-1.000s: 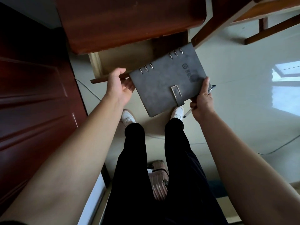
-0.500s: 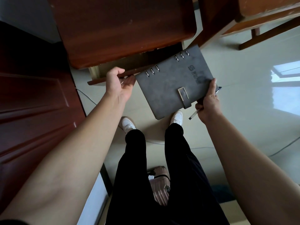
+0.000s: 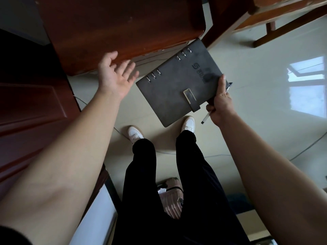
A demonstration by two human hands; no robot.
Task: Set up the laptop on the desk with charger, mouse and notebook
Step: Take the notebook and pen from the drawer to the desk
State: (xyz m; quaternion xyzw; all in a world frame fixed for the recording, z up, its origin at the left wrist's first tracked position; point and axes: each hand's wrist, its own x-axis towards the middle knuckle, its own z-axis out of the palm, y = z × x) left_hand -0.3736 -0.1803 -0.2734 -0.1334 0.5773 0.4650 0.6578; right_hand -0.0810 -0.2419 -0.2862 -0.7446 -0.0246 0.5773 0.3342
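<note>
Gripping notebook [image 3: 177, 87] and pen [image 3: 205, 119], your right hand [image 3: 220, 103] points its long axis toward the desk [image 3: 123, 23]; your left hand [image 3: 115, 76] spreads empty.

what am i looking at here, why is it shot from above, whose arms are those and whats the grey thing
There is no machine here. A person wears a wide-angle camera on the head, so this single picture looks down along their own two arms. The left hand is open with its fingers spread and holds nothing; it is beside the edge of the dark wooden desk. The right hand grips the edge of a grey ring-bound notebook with a clasp, held in the air above the pale floor. The same hand also holds a pen. Lower down you see the person's black trousers and white shoes, with a pink suitcase behind the legs.
</note>
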